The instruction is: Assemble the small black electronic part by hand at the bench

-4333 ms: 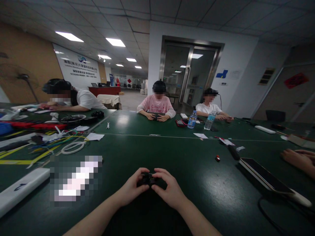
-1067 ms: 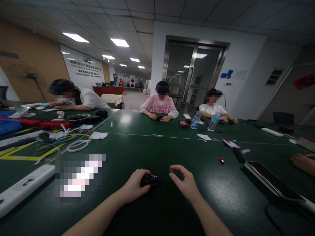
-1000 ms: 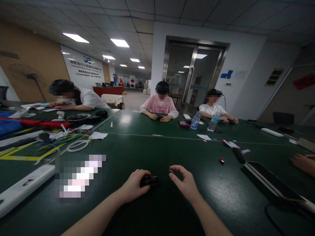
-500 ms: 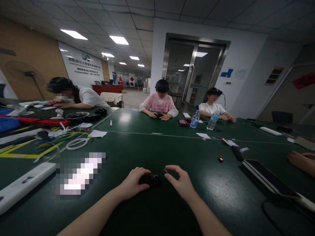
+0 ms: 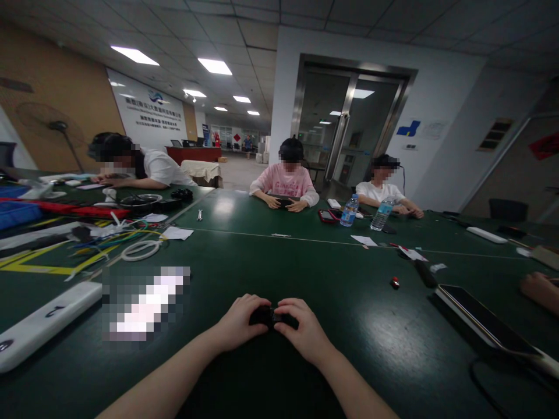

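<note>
Near the front of the green table, my left hand (image 5: 243, 321) grips a small black boxy object (image 5: 261, 316) between thumb and fingers. What kind of object it is I cannot tell. Pressed up to its right side is my right hand (image 5: 301, 327), thumb and forefinger closed at the object's end. A small piece seems to sit between those fingertips, but it is mostly hidden. Off to the right lies a small red item (image 5: 395, 283), apart from both hands.
A white power strip (image 5: 48, 326) and a blurred-out bright rectangle (image 5: 151, 302) lie on the left. On the right are a dark-screened phone-like device (image 5: 484, 317) and another person's hand (image 5: 539, 291). Bottles (image 5: 349, 210) stand farther back, where several people sit.
My right hand has moved left, bringing its small pinched piece against the black object. My left hand stays nearly in place. The view has shifted slightly.
</note>
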The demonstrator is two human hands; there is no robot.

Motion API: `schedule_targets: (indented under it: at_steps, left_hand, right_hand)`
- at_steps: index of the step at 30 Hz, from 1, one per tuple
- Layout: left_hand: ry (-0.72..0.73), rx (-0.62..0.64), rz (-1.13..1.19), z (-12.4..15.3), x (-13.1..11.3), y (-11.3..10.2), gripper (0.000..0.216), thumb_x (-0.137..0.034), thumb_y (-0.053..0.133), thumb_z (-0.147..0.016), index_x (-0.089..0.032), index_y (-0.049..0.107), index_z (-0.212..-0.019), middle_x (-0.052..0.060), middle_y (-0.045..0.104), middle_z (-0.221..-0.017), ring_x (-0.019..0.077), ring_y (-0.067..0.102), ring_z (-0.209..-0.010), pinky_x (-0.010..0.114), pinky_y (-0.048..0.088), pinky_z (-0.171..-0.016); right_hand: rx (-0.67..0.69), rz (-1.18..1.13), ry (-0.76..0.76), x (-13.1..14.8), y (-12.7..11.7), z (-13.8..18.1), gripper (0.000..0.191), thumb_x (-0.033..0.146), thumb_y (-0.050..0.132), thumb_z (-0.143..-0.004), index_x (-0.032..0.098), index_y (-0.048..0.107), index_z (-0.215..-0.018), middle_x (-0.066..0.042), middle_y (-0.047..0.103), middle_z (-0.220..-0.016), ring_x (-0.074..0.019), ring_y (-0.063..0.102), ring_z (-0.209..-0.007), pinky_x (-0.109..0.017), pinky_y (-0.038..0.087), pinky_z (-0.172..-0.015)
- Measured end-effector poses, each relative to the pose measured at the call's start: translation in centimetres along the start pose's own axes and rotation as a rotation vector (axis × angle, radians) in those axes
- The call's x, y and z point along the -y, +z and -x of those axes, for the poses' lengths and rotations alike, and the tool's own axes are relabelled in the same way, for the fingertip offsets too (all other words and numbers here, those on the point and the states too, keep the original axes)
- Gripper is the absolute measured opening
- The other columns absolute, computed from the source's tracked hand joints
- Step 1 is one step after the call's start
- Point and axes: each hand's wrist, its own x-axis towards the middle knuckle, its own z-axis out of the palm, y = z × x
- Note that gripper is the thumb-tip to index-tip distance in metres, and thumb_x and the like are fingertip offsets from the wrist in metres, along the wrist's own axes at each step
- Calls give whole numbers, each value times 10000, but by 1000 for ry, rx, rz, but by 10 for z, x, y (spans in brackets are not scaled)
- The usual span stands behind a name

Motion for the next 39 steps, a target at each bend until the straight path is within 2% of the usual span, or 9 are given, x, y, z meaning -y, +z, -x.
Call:
schedule_targets:
  at_steps: [6, 18, 27, 32, 39]
  left_hand:
    - [14, 11, 4, 0, 3, 1, 433, -299, 653, -722, -258, 534, -1136, 28, 593, -1073, 233, 504, -1026, 360, 367, -903]
    - [6, -2, -15, -1, 4, 4, 445, -292, 659, -711, -255, 538, -1137, 31, 601, -1078, 233, 508, -1025, 359, 366, -906]
    - [-33, 12, -2, 0, 1, 2, 448, -277, 646, -705, -257, 541, -1139, 43, 604, -1091, 246, 503, -1034, 365, 364, -906]
    - [-42, -15, 8, 0, 1, 3, 449, -265, 659, -685, -254, 552, -1121, 47, 603, -1076, 241, 512, -1006, 357, 371, -890]
    - [-61, 23, 16, -2, 1, 2, 434, -243, 648, -690, -259, 551, -1113, 38, 601, -1068, 244, 510, -998, 349, 365, -875]
  right_hand:
    - [58, 121, 5, 3, 2, 1, 249, 242, 649, -719, 321, 648, -955, 8, 613, -1089, -220, 514, -1060, -426, 363, -944]
    - [56, 71, 43, 1, 0, -2, 215, 276, 661, -707, 316, 677, -918, -3, 647, -1061, -222, 540, -1049, -427, 365, -941]
    - [32, 58, 36, -1, 0, 1, 422, 211, 705, -635, 332, 618, -1030, 7, 636, -1083, -229, 539, -1053, -422, 373, -949]
    - [26, 57, 51, 0, 0, 2, 412, 198, 702, -624, 323, 623, -1008, 12, 643, -1059, -231, 545, -1034, -406, 374, -942]
    - [27, 42, 85, 1, -1, 1, 395, 209, 683, -630, 328, 620, -1001, 8, 634, -1048, -240, 532, -1031, -386, 390, -909]
